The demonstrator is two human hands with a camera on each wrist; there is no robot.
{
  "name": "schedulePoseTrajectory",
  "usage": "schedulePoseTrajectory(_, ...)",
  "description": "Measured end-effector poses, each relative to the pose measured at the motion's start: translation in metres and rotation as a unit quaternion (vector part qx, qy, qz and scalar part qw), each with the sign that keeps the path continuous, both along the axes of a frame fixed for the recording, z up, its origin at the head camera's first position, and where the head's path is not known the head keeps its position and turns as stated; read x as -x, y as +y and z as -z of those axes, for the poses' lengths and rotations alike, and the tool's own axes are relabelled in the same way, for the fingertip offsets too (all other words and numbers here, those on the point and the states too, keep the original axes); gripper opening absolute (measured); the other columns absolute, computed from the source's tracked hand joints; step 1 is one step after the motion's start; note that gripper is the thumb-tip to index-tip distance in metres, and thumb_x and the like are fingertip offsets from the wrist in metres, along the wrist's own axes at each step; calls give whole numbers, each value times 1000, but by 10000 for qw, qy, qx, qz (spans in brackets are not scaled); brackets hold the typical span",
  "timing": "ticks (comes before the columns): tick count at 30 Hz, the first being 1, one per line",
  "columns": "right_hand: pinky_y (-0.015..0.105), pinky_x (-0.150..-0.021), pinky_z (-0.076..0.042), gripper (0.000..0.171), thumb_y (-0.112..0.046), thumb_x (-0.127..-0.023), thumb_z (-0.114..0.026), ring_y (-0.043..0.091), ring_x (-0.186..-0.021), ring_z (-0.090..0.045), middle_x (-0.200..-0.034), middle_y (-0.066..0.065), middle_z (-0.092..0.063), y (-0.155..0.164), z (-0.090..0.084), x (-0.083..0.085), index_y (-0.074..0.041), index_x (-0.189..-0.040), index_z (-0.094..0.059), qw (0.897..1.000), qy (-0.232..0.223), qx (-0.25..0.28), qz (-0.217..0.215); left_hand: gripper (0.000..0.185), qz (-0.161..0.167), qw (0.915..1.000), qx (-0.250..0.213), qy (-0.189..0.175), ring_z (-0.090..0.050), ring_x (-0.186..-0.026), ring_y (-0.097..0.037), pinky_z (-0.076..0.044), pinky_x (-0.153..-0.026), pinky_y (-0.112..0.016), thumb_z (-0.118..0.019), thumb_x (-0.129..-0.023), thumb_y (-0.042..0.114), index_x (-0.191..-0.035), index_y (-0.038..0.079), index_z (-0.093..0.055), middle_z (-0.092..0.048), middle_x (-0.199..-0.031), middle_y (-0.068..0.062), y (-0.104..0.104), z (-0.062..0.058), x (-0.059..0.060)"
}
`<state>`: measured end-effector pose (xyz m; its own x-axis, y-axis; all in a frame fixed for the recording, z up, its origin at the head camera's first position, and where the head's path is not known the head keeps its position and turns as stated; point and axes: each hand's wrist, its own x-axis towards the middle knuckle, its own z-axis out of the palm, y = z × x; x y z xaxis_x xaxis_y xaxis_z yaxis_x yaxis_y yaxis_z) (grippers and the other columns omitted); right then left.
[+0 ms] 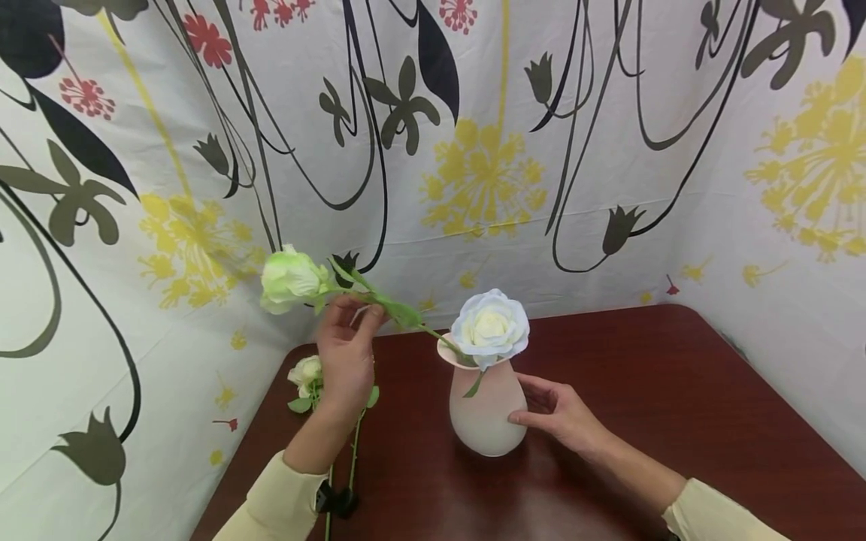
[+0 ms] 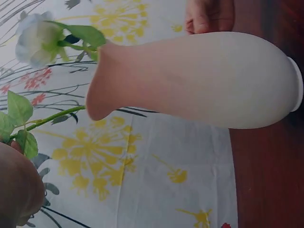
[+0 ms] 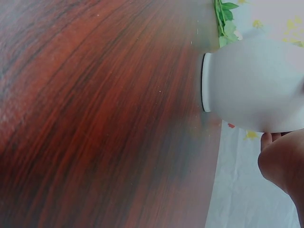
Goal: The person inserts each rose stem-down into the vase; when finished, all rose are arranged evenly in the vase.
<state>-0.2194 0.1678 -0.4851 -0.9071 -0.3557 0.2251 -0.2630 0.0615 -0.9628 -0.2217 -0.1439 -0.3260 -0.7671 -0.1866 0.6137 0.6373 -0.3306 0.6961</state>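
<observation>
Your left hand [image 1: 346, 342] pinches a pale green rose [image 1: 292, 280] by its stem, lower end inside the vase [image 1: 485, 417] (blue-white rose [image 1: 491, 328] too); right hand [image 1: 560, 413], fingers and thumb, cups the vase's side.

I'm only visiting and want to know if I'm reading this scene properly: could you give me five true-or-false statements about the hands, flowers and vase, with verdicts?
1. The left hand holds a greenish-white flower by its stem. True.
2. The vase lies on its side. False: the vase stands upright on the table.
3. A pale blue flower is in the vase. True.
4. The right hand is well away from the vase. False: the right hand holds its side.
5. A white flower lies on the table. True.
</observation>
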Motion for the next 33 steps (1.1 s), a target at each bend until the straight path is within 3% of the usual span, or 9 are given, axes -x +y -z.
schedulePoseTrajectory(5,32,-106,-53,69,-11,-92,-85,42,-139,-55,-151,22,-58,0,0,0,2,-153,-53,10000,13,7,-13,12,-287,9945,981,227,-71,-96,-19,-60,-85,-31,-69,-98,-11,-105,-3,-62,-71,-101,-2,8,15,-2)
schedulePoseTrajectory(10,29,-103,-53,69,-10,-92,-85,42,-138,-55,-150,22,-58,0,0,1,2,-152,-53,10000,50,42,-28,7,-764,9766,1992,279,-70,-85,-15,-58,-76,-25,-73,-98,-4,-103,-4,-70,-74,-96,-6,15,31,-3)
schedulePoseTrajectory(15,27,-101,-53,69,-10,-92,-85,43,-138,-56,-150,22,-58,0,1,1,2,-152,-53,9999,79,54,-39,5,-814,9676,2363,357,-71,-81,-20,-58,-73,-26,-75,-98,-1,-103,-2,-75,-74,-95,-14,22,39,-4)
schedulePoseTrajectory(19,29,-103,-53,69,-10,-92,-85,43,-138,-55,-150,22,-58,0,1,1,2,-152,-53,9999,70,71,-50,7,-806,9591,2683,407,-73,-81,-25,-59,-72,-27,-75,-99,2,-105,-1,-77,-77,-96,-12,27,40,-7)
schedulePoseTrajectory(24,32,-105,-53,69,-10,-92,-84,43,-139,-54,-151,22,-58,0,1,0,2,-152,-53,9999,87,76,-55,14,-728,9497,3003,513,-75,-99,-22,-61,-85,-29,-75,-100,5,-113,5,-77,-79,-107,-6,31,43,-9)
schedulePoseTrajectory(26,31,-104,-53,69,-10,-92,-84,43,-139,-54,-151,22,-58,0,0,1,2,-153,-53,9999,81,71,-56,19,-778,9440,3078,901,-73,-106,-21,-59,-92,-31,-76,-98,1,-116,4,-74,-77,-111,-7,33,43,-7)
schedulePoseTrajectory(29,28,-103,-53,69,-10,-92,-85,43,-139,-54,-151,21,-58,-1,0,0,1,-152,-54,9999,62,71,-45,22,-960,9258,3217,1736,-70,-107,-24,-58,-94,-32,-78,-94,-4,-114,3,-71,-74,-109,-9,37,42,-2)
schedulePoseTrajectory(31,28,-102,-53,69,-10,-92,-85,43,-139,-54,-151,22,-58,-1,0,0,1,-152,-53,9999,57,88,-50,27,-886,9177,3155,2247,-67,-105,-28,-57,-94,-36,-76,-91,-10,-114,0,-67,-71,-108,-13,40,40,2)
schedulePoseTrajectory(33,28,-103,-53,69,-10,-92,-85,42,-139,-55,-150,22,-58,-1,1,0,2,-152,-54,9999,63,111,-57,28,-822,9124,3192,2426,-67,-104,-29,-57,-93,-36,-76,-91,-11,-115,-1,-65,-69,-108,-14,43,40,3)
